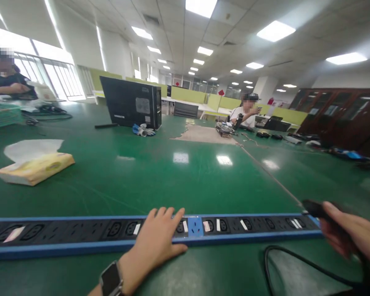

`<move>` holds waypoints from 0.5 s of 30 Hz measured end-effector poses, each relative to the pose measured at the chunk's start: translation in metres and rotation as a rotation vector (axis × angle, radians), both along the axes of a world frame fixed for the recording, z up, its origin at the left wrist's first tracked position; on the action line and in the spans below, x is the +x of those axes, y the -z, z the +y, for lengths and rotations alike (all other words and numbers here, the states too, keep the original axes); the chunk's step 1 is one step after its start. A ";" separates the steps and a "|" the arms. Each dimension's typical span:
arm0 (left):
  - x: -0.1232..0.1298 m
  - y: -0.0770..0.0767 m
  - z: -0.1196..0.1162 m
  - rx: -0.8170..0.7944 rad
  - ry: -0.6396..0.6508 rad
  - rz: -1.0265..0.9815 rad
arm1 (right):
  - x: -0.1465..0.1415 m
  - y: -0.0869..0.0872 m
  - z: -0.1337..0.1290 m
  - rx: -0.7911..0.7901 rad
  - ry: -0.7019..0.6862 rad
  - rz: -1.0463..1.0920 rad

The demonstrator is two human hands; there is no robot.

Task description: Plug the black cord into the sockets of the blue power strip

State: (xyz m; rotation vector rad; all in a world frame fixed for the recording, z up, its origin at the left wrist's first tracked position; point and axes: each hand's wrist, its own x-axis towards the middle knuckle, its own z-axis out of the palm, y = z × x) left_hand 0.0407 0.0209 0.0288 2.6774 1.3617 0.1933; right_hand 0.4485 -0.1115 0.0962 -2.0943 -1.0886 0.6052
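A long blue and black power strip (255,225) lies across the near part of the green table, with white label pieces stuck beside several sockets. My left hand (158,236), a watch on its wrist, rests on the strip left of the blue socket (195,227); its fingers are spread and it holds nothing. At the strip's right end my right hand (347,230) is closed around a black plug (313,209), slightly blurred. The plug's tip points left, close to the strip; contact cannot be made out. A black cable (299,254) loops on the table below.
A tissue pack (37,166) lies at the left, a green basket (4,116) behind it. Farther back stand a black computer case (129,102) and gloves (144,130). One person sits at the far left, another at the back right near scattered devices (226,129).
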 end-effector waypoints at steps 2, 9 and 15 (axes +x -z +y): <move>-0.013 0.002 0.003 0.016 -0.016 0.017 | 0.002 0.020 0.009 -0.079 -0.101 -0.148; 0.005 0.004 0.010 0.038 -0.042 0.024 | -0.032 0.049 0.033 -0.185 -0.189 -0.294; 0.010 0.007 0.012 0.080 -0.040 0.004 | -0.056 0.050 0.063 -0.205 -0.222 -0.407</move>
